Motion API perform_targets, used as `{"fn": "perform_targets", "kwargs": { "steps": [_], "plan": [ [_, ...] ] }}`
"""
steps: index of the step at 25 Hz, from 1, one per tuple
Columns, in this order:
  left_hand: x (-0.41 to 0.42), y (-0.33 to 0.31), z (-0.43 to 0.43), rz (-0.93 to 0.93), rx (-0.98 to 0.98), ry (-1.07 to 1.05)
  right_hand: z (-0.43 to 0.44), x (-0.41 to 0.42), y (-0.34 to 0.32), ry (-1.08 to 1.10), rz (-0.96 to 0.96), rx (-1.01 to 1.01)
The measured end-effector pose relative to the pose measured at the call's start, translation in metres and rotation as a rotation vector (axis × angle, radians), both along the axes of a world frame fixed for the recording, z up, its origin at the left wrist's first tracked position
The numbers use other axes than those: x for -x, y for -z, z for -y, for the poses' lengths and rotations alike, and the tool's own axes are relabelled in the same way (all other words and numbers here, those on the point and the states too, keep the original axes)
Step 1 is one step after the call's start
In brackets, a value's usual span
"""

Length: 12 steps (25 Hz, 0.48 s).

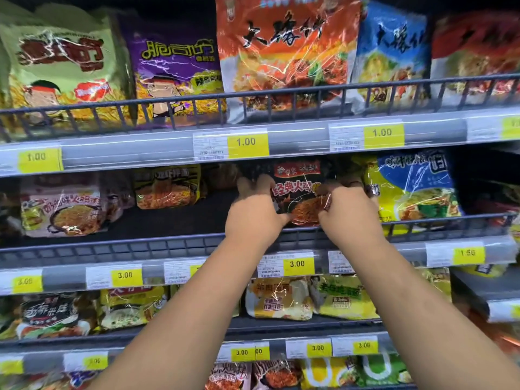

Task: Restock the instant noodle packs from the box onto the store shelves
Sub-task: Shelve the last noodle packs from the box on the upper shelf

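A black instant noodle pack (299,192) with red lettering stands upright on the middle shelf (168,246), behind the wire rail. My left hand (253,212) grips its left edge, fingers curled over the top. My right hand (349,209) pinches its right side. Both arms reach up from below. The box is not in view.
A yellow-and-blue pack (413,187) stands right of the black one. A yellow-orange pack (168,190) and a pink pack (64,209) sit to the left, with a dark gap between. The upper shelf holds green, purple, orange (287,49) and blue packs. Lower shelves carry more packs and yellow price tags.
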<state>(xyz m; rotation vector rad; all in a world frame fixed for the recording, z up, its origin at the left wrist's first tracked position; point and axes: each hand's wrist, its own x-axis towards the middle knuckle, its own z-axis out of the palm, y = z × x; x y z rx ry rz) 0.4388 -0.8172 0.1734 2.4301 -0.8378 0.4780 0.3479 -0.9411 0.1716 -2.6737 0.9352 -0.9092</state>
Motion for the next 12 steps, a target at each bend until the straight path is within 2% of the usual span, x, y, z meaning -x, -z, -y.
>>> {"fn": "perform_targets", "kwargs": {
  "steps": [6, 12],
  "plan": [
    [-0.002, 0.003, -0.004, 0.060, -0.046, 0.022, -0.006, 0.008, 0.003, 0.034, 0.041, 0.020],
    [0.018, -0.004, -0.005, 0.114, -0.033, -0.035, -0.003, 0.031, 0.011, 0.026, 0.244, 0.107]
  ]
}}
